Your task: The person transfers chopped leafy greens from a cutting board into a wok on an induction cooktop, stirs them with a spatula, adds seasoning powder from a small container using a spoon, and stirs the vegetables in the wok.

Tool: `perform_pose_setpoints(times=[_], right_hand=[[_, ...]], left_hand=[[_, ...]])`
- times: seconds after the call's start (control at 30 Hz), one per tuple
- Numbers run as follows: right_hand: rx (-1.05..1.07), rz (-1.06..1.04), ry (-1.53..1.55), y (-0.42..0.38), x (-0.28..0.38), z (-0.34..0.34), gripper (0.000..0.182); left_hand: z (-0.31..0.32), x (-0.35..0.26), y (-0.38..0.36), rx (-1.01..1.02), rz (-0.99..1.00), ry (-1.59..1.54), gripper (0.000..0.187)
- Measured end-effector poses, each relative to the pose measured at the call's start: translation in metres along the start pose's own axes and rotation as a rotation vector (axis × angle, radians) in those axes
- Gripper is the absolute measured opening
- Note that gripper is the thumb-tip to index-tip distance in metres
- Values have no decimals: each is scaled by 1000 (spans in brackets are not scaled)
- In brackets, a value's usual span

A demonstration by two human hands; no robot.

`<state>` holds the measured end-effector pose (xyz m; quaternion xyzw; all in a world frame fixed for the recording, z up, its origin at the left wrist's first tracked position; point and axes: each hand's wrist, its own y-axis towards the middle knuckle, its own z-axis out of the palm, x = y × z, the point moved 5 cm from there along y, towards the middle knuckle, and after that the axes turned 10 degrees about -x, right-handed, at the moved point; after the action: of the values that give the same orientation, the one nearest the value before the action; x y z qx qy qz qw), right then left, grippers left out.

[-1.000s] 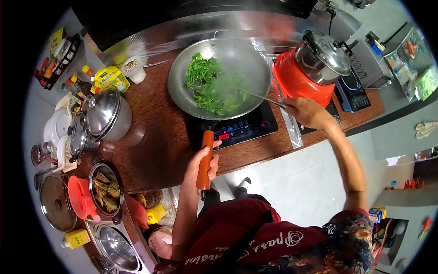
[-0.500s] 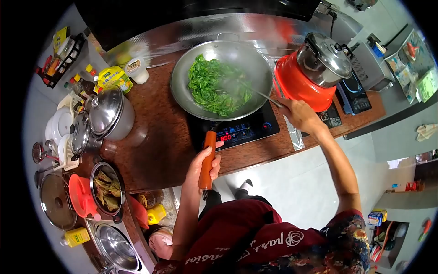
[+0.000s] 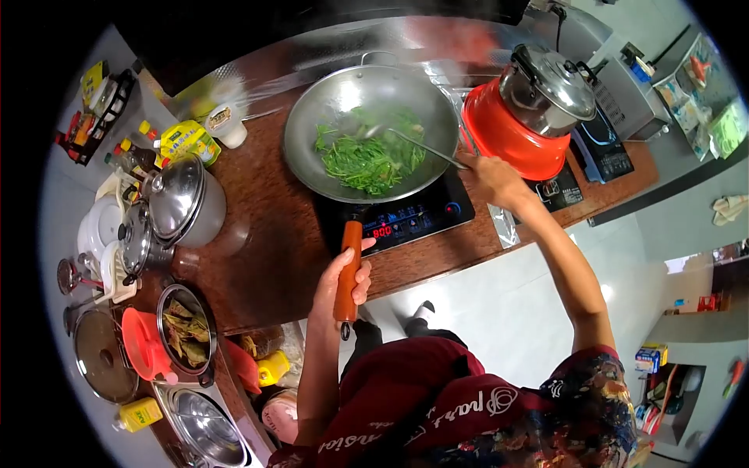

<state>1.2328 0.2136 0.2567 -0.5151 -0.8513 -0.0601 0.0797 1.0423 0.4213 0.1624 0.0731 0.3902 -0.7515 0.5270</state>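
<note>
My left hand (image 3: 343, 277) is closed around the orange-brown handle (image 3: 349, 265) of a wide metal wok (image 3: 312, 101), which sits on a black induction cooker (image 3: 425, 222) with a lit red display. Chopped green leafy vegetables (image 3: 370, 164) lie in the wok's near half, with steam over them. My right hand (image 3: 495, 179), at the wok's right side, grips the handle of a long metal spatula (image 3: 425, 147). The spatula's head is over the greens near the wok's middle, partly blurred by steam.
Right of the wok, a lidded steel pot (image 3: 538, 90) rests on a red-orange stand (image 3: 507, 136). A lidded pot (image 3: 187, 203), bottles and a white tub (image 3: 226, 125) stand at left. A pot of brown leafy pieces (image 3: 187, 327) is near the sink (image 3: 207, 425).
The spatula's head has moved left and up over the greens, and my right hand has shifted slightly left. The greens have spread lower in the wok. My left hand keeps its hold.
</note>
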Motion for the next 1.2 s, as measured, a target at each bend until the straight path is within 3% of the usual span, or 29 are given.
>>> perform_pose_setpoints(times=[0.2,0.37,0.57,0.77,0.87,0.9,1.0,1.2], right_hand=[[17,-42,-52,-22,0,-3,28],[-58,14,73,19,9,38,27],[117,-42,150,-26,14,19,32],[-155,62,135,-21,-45,12,26],[-51,85,64,-39,-36,14,28],[-136,16,229,-49,-34,22,29],[36,68,445,-59,0,3,29],[-103,104,269,-18,-10,19,27]], left_hand=[[5,-1,-1,-41,-5,-4,50],[3,2,2,-26,4,2,49],[4,2,1,-34,3,-6,49],[6,1,0,-53,5,6,52],[6,2,0,-54,4,-1,52],[6,1,0,-48,10,2,52],[6,3,2,-34,18,4,52],[6,3,3,-40,17,10,51]])
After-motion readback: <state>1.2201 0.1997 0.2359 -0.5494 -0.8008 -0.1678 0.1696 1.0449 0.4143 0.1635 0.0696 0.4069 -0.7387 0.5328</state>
